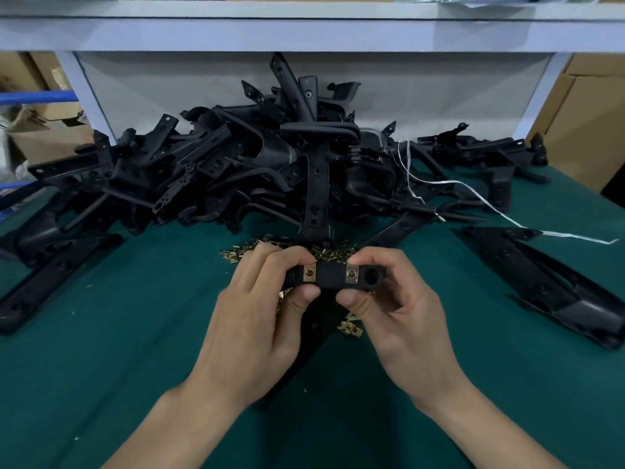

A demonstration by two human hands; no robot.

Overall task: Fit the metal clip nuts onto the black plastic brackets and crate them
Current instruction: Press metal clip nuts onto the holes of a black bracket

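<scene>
Both hands hold one black plastic bracket (333,275) level above the green table, its long leg hanging down between my wrists. My left hand (257,309) pinches its left end, thumb under and fingers over a brass clip nut (309,273) seated on it. My right hand (402,306) pinches the right part beside a second brass clip nut (351,274). A round hole shows at the bracket's right end. Loose clip nuts (287,249) lie in a small heap just behind my hands, with several more clip nuts (351,328) under them.
A big pile of black brackets (270,164) fills the back of the green table (118,350) under a white shelf (304,32). Single brackets lie at the left (54,275) and right (548,286). A white string (473,194) trails right. Cardboard boxes (585,113) stand at both sides.
</scene>
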